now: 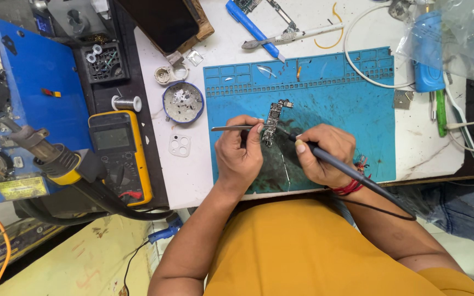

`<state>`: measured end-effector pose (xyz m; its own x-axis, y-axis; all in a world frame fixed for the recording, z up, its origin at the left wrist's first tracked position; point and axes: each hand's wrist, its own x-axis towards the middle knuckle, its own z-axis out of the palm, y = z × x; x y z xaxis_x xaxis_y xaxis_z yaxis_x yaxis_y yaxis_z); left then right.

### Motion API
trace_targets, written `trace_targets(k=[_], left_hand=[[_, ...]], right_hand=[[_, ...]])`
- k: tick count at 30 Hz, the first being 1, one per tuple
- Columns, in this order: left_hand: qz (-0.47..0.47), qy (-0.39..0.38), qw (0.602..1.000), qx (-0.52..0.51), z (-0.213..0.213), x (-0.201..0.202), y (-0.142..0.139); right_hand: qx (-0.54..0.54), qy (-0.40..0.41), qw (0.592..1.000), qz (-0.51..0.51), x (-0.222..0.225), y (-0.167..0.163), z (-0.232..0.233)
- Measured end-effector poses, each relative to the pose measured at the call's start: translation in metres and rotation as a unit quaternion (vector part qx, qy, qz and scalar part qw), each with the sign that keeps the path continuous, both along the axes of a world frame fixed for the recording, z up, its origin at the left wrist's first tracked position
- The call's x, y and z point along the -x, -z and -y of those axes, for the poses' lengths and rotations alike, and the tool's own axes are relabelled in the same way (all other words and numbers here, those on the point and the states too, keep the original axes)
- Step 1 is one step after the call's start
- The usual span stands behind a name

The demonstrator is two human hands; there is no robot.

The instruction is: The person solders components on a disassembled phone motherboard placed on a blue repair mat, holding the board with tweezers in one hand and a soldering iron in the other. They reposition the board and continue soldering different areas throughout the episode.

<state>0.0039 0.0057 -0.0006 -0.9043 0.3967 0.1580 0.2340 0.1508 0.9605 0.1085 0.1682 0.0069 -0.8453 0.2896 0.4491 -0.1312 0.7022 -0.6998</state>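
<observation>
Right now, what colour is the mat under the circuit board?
Blue, stained dark near the hands; the mat shows best in the head view, under the circuit board.

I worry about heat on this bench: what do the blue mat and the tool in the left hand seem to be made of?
The blue mat looks like soft matte rubber or silicone: moulded compartments along its top edge, dull stained surface. The tweezers in the left hand look like bare metal: thin, grey, with a slight sheen.

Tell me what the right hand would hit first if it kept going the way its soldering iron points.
The right hand aims its soldering iron up-left, so it would likely meet the small circuit board on the blue mat first.
</observation>
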Motion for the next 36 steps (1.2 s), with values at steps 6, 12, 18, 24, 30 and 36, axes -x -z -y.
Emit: trace_targets(k=[6,12,18,24,30,36], left_hand=[[-0.044,0.001,0.999,0.029,0.0009,-0.0020,-0.0017],[-0.041,0.001,0.999,0.035,-0.0004,-0.0008,-0.0032],[-0.045,0.000,0.999,0.031,-0.0002,-0.0014,-0.0035],[-0.042,-0.001,0.999,0.033,-0.0007,-0.0010,-0.0031],[-0.035,0.002,0.999,0.032,-0.0007,-0.0007,-0.0029],[-0.050,-0.001,0.998,0.031,0.0002,-0.0014,-0.0013]], right_hand=[[-0.002,-0.011,1.000,0.006,0.0005,-0.0015,0.0004],[-0.011,-0.015,1.000,0.006,0.0015,-0.0015,-0.0003],[-0.003,-0.019,1.000,0.005,0.0008,0.0000,-0.0005],[-0.005,-0.020,1.000,0.002,0.0012,0.0003,-0.0008],[-0.009,-0.017,1.000,0.006,0.0020,-0.0007,-0.0003],[-0.008,-0.015,1.000,0.006,0.0005,0.0000,-0.0008]])
